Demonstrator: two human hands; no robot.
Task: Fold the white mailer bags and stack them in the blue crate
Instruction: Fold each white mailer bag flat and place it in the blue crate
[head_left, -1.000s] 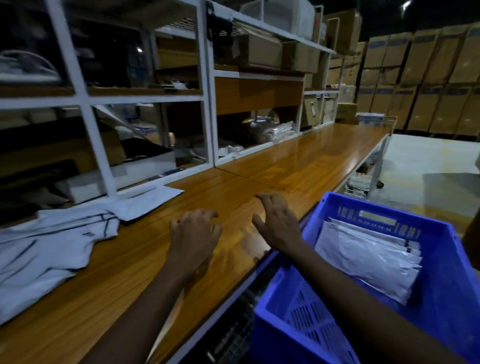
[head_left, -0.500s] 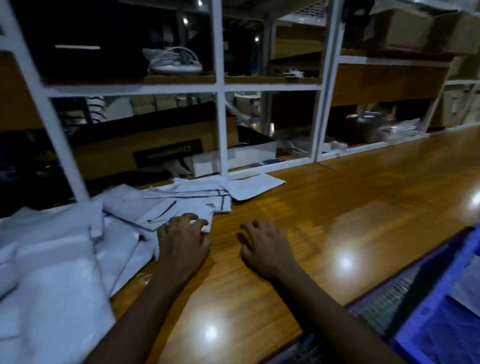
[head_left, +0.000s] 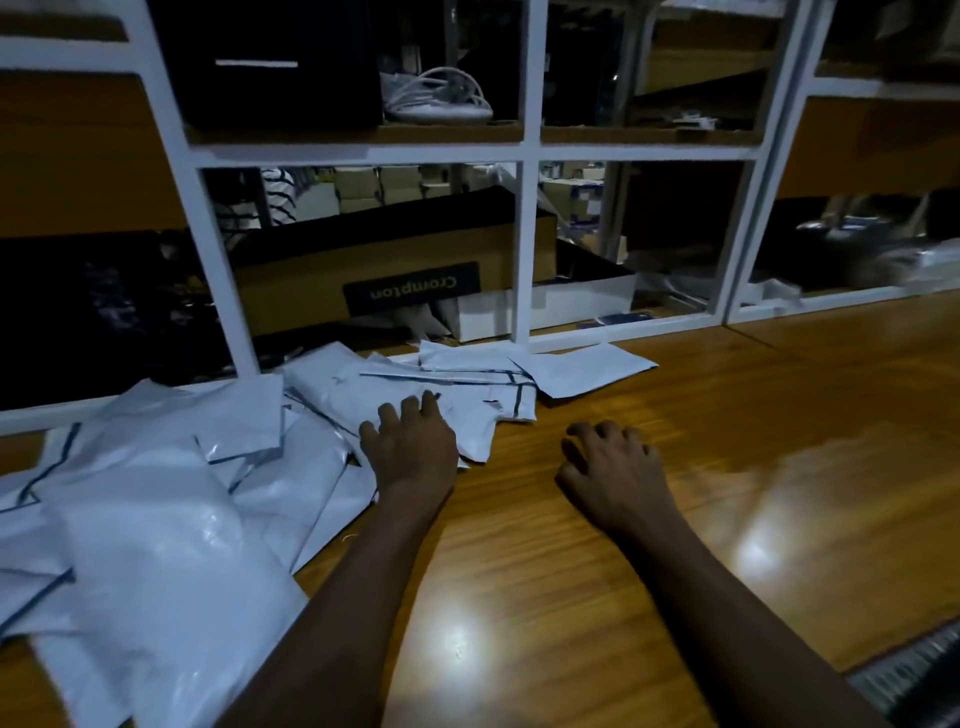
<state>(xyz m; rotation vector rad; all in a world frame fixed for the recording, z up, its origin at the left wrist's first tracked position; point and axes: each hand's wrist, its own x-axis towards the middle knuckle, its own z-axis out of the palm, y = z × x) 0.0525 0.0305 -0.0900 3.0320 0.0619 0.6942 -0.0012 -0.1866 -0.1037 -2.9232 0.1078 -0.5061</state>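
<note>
Your left hand (head_left: 410, 447) lies palm down on the edge of the bags (head_left: 208, 493), fingers loosely spread, gripping nothing. Your right hand (head_left: 615, 467), at its 3 o'clock, is palm down over the table (head_left: 753, 415), fingers lightly bent, empty. The white bags overlap from the left hand's 12 o'clock round to 8 o'clock. Beyond, at 12 o'clock: a shelf frame (head_left: 524, 249) and a cardboard box (head_left: 311, 280).

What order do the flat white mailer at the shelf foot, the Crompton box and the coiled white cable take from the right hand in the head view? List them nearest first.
From the right hand:
1. Flat white mailer, on the table just ahead.
2. Crompton box, on the lower shelf, ahead-left.
3. Coiled white cable, on the upper shelf, highest up.
</note>
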